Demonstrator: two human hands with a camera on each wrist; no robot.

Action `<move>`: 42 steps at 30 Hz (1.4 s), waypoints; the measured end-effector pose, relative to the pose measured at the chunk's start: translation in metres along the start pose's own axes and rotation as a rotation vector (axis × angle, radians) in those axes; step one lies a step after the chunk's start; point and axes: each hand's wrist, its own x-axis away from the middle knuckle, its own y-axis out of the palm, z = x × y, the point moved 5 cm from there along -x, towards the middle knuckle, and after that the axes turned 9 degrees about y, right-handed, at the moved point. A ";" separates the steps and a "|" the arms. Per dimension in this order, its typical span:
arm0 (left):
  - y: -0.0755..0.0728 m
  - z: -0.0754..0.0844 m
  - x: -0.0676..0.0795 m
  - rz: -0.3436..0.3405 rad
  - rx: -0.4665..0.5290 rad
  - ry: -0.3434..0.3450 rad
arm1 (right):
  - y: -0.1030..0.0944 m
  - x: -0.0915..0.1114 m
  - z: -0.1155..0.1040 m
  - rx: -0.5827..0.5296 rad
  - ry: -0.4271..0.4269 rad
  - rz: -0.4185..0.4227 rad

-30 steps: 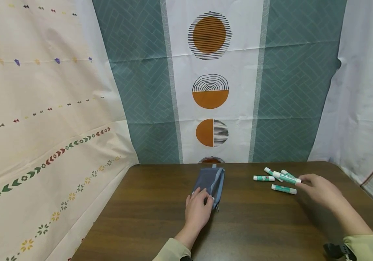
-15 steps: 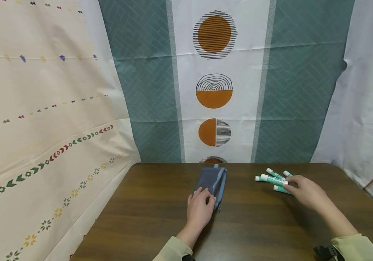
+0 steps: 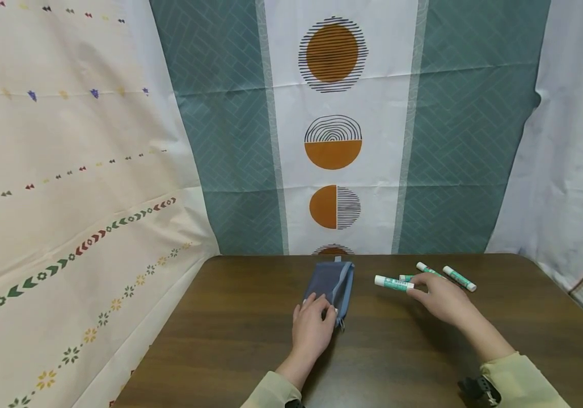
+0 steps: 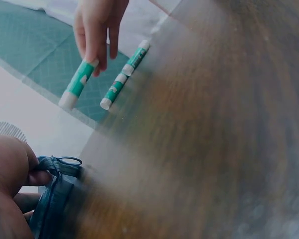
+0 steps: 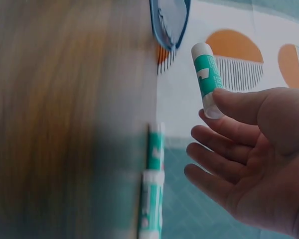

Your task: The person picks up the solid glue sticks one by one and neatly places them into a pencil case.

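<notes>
My right hand (image 3: pixel 444 300) pinches one end of a green and white glue stick (image 3: pixel 392 283) between thumb and index finger, above the table; in the right wrist view the other fingers are spread apart from the glue stick (image 5: pixel 207 77). A blue-grey zippered pouch (image 3: pixel 324 279) lies on the table with its zip side gaping on the right. At its near end my left hand (image 3: pixel 313 326) holds the edge, thumb on one side and fingers on the other in the left wrist view, where the pouch (image 4: pixel 52 199) shows only partly.
More glue sticks lie behind and beside the right hand: one on the right (image 3: pixel 460 278), and a partly hidden glue stick (image 3: pixel 428 268) at the back. The brown wooden table (image 3: pixel 210 317) ends at hanging patterned cloths (image 3: pixel 240 215) at the back and sides.
My right hand has carried the glue stick leftward, away from the other glue sticks and towards the pouch. My left hand stays on the pouch.
</notes>
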 end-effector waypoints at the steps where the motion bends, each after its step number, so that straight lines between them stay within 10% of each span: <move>1: 0.000 0.000 0.000 -0.001 -0.002 -0.005 | 0.004 -0.001 -0.004 -0.006 -0.001 -0.006; 42: 0.001 0.003 0.001 -0.018 -0.014 -0.026 | 0.076 -0.019 -0.078 -0.046 0.010 -0.182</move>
